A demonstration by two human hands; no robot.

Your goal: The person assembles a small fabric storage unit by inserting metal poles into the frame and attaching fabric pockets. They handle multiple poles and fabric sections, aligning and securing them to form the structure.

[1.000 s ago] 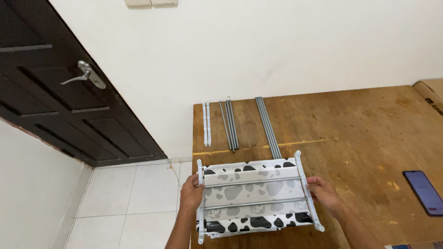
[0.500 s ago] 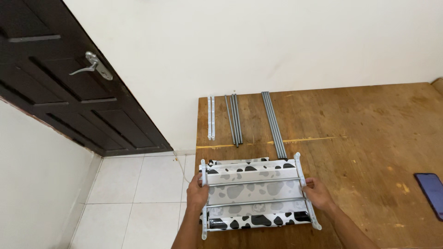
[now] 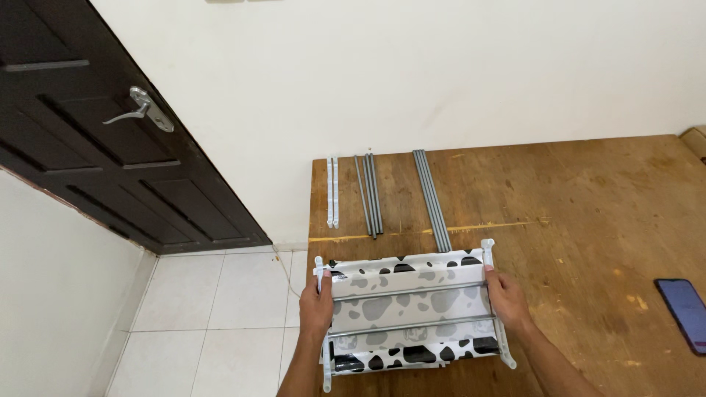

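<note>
- The left hand (image 3: 316, 307) grips the left side of a flat rack with white plastic side rails, grey metal rods and a black-and-white cow-spot cloth (image 3: 408, 312).
- The right hand (image 3: 506, 298) grips the right side rail of the same rack.
- The rack lies on the near left part of the brown wooden counter (image 3: 588, 220), close to its left edge.
- Behind the rack, a bunch of long grey metal rods (image 3: 432, 198) lies on the counter, with its near end just beside the rack.
- A second bunch of thin grey rods (image 3: 369, 195) lies to the left of it.
- Two white plastic strips (image 3: 333, 191) lie by the counter's left edge.
- A dark flat phone (image 3: 685, 312) rests on the right, well apart from the rack.
- A dark brown door with a silver handle (image 3: 140, 110) stands to the left, above the white floor tiles (image 3: 206, 316).
</note>
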